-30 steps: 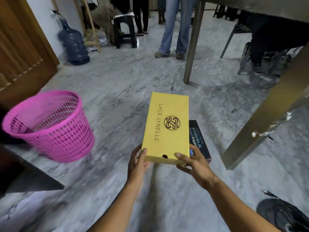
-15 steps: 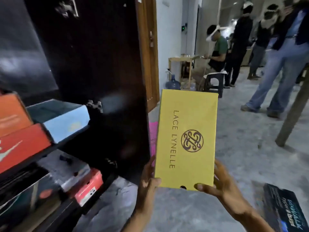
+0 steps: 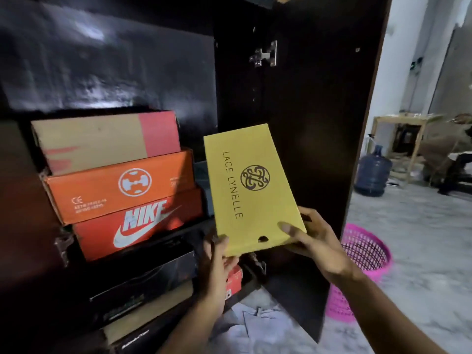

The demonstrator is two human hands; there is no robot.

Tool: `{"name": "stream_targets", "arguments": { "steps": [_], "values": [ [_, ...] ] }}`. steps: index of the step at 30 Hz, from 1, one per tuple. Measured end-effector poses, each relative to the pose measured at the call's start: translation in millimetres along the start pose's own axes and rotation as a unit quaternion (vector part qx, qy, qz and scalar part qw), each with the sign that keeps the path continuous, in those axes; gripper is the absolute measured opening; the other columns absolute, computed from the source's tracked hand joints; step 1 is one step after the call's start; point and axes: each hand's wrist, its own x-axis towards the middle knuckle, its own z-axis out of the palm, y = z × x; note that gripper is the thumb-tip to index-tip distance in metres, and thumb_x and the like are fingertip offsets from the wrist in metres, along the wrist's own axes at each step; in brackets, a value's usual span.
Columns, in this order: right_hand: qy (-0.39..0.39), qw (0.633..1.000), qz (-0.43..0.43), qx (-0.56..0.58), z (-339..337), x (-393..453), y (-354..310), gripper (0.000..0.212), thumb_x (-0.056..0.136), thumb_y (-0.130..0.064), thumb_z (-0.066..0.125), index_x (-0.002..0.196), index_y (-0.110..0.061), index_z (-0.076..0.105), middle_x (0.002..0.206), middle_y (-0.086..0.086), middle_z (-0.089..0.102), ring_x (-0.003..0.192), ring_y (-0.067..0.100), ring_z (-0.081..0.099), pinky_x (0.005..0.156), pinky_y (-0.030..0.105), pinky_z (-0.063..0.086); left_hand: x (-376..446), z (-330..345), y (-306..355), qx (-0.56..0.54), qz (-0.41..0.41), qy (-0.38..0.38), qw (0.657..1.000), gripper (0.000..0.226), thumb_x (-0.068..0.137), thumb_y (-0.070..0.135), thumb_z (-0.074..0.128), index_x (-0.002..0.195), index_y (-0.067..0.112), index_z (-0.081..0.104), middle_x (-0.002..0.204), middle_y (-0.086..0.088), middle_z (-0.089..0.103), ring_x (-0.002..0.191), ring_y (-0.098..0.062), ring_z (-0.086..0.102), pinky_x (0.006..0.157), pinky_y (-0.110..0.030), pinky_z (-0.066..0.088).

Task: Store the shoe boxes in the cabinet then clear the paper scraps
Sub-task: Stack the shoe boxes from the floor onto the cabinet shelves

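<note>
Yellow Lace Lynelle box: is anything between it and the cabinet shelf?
Nothing visible blocks it. The yellow Lace Lynelle box, held by the left hand and right hand, faces the gap right of the three-box stack topped by the brown-and-pink box. A bluish box already sits low in that gap; the cabinet door is open.

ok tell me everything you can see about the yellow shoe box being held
The yellow shoe box looks like matte cardboard, a flat rectangle with its lid closed. The lid reads LACE LYNELLE in dark letters beside a round dark emblem, and a small half-round notch sits at the near edge. It is held off the shelf, far end tilted up, in front of the open cabinet, right of the stacked boxes. The left hand supports its near left corner; the right hand grips its near right corner.
</note>
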Motion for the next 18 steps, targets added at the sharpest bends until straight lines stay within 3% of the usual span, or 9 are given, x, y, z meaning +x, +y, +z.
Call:
{"name": "stream_targets", "arguments": {
  "steps": [4,7,11,13,16,18],
  "values": [
    [0.034,0.998,0.047,0.013,29,61,-14,0.041,0.086,-0.040,0.080,0.119,-0.021,0.063,0.113,0.006,0.073,0.101,0.023,0.073,0.089,0.051,0.063,46,16,29,0.019,-0.008,0.061,0.998,0.044,0.056,0.065,0.073,0.093,0.041,0.069,0.132,-0.006,0.063,0.121,-0.026,0.063,0.070,-0.031,0.061],
    [0.039,0.996,0.082,0.016,44,102,-19,0.042,0.084,-0.049,0.078,0.113,-0.024,0.061,0.115,0.000,0.064,0.103,0.021,0.065,0.088,0.052,0.063,77,27,49,0.057,-0.022,0.097,0.993,0.064,0.057,0.075,0.071,0.107,0.036,0.069,0.123,-0.003,0.069,0.113,-0.023,0.067,0.064,-0.028,0.059],
    [0.058,0.989,0.135,0.022,58,152,-19,0.064,0.079,-0.061,0.078,0.123,-0.023,0.051,0.122,0.004,0.057,0.112,0.030,0.060,0.089,0.052,0.062,105,41,78,0.115,-0.022,0.097,0.988,0.090,0.046,0.091,0.062,0.113,0.031,0.070,0.117,-0.005,0.075,0.096,-0.022,0.073,0.058,-0.028,0.056],
    [0.061,0.987,0.147,0.013,62,176,-16,0.074,0.078,-0.068,0.074,0.127,-0.019,0.049,0.131,0.008,0.054,0.116,0.033,0.058,0.079,0.048,0.064,118,47,90,0.144,-0.012,0.114,0.983,0.105,0.044,0.096,0.059,0.125,0.029,0.067,0.124,-0.004,0.069,0.102,-0.023,0.070,0.050,-0.025,0.054],
    [0.047,0.989,0.135,0.028,71,206,-13,0.078,0.080,-0.074,0.070,0.129,-0.015,0.053,0.128,0.008,0.057,0.111,0.030,0.060,0.078,0.044,0.062,136,54,100,0.175,0.021,0.103,0.979,0.107,0.053,0.096,0.058,0.137,0.031,0.058,0.132,0.000,0.061,0.110,-0.022,0.065,0.058,-0.029,0.061],
    [0.033,0.991,0.117,0.056,76,226,-6,0.077,0.078,-0.069,0.075,0.130,-0.016,0.054,0.130,0.007,0.059,0.114,0.029,0.061,0.088,0.044,0.061,148,56,102,0.189,0.032,0.104,0.976,0.095,0.056,0.092,0.061,0.126,0.028,0.064,0.125,0.000,0.065,0.108,-0.023,0.066,0.067,-0.036,0.066]
  ]
}}
